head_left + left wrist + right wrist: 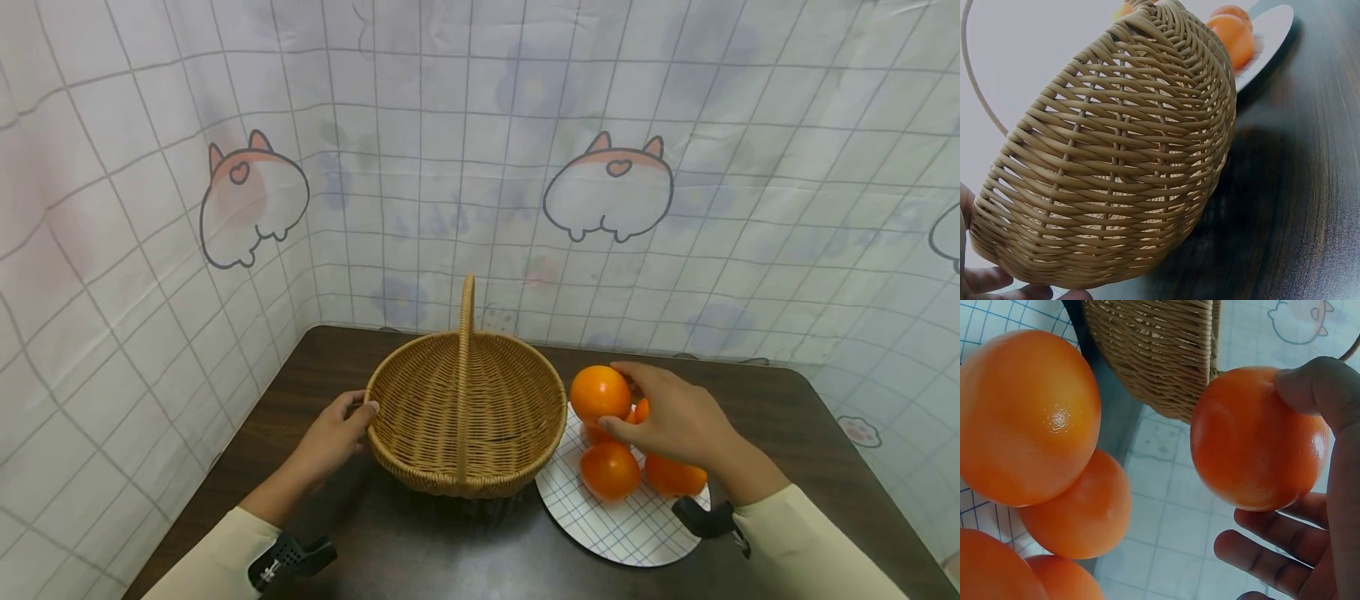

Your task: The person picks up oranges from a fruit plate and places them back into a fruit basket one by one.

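Note:
A wicker basket [420, 479] with a tall arched handle stands in the middle of the table, and no fruit shows inside it. My left hand [333, 437] grips the basket's left rim, with the thumb over the edge and the fingers outside and below. To the right, my right hand [678, 412] holds an orange [598, 393] between thumb and fingers, raised above the plate. In the right wrist view, the held orange [1254, 437] is apart from the others. Several more oranges [611, 472] lie on the round plate [637, 537], partly hidden by my right hand.
The dark wooden table [450, 554] has a grid-patterned white curtain [495, 208] behind it and along both sides. The plate stands close against the basket's right side. A black wrist strap [288, 558] sits on each sleeve.

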Motion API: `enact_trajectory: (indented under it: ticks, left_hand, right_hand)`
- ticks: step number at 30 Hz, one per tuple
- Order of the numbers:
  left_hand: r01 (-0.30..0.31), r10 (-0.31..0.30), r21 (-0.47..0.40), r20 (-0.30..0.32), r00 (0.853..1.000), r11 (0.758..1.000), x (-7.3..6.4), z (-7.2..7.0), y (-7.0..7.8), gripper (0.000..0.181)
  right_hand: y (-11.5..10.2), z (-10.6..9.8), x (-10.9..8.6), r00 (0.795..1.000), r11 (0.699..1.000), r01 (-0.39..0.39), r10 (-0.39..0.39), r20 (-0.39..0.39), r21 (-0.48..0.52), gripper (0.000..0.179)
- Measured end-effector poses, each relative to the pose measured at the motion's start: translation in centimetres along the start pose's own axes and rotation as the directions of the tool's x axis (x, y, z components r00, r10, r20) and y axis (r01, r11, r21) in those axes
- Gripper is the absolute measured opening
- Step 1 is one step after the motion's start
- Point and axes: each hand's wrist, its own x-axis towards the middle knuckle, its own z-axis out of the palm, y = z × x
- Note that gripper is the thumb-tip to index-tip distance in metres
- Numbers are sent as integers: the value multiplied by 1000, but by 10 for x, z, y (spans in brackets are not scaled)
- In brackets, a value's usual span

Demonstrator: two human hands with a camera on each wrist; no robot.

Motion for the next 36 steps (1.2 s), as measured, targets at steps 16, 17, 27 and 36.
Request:
enact_trajectory:
  ticks: [16, 17, 27, 36]
  left_hand:
    - [2, -2, 10, -5, 1000, 1000, -6, 0, 4, 63]
    - [3, -2, 9, -5, 1000, 1000, -6, 0, 5, 63]
    - [3, -3, 10, -9, 1000, 1000, -7, 0, 4, 63]
    - [0, 0, -9, -1, 1000, 1000, -6, 0, 3, 62]
  right_hand:
    - [-13, 3, 15, 1000, 999, 0, 0, 24, 36, 91]
    - [-14, 3, 16, 1000, 999, -1, 0, 27, 39, 92]
    - [-23, 7, 25, 1000, 999, 21, -22, 19, 38, 91]
    - [-28, 10, 29, 999, 998, 34, -35, 18, 57, 90]
